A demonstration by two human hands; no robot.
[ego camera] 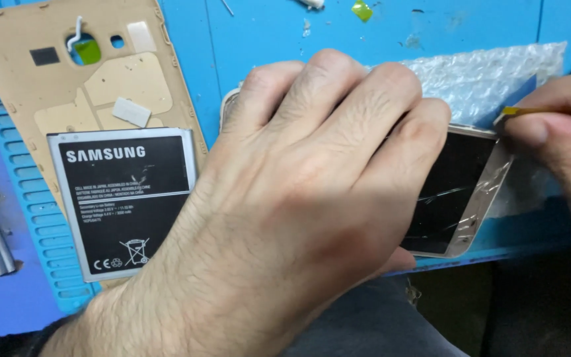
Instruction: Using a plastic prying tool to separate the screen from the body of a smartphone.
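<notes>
Blue silicone work mat (378,39) covers the bench, its ribbed edge running down the near left side. Nearest the camera, the left hand (299,192) lies flat across a smartphone (454,192) with a cracked dark screen, fingers slightly spread and pressing down, seemingly to keep the phone from sliding. At the phone's right corner the right hand (563,132) pinches a thin yellow pry tool (517,112) between thumb and fingers, its tip touching the screen's edge, where the gold frame shows. A black battery (123,201) rests to the left on a gold back cover (67,73) lying inner side up. Farther off, bubble wrap (490,76) lies under the phone's far end.
</notes>
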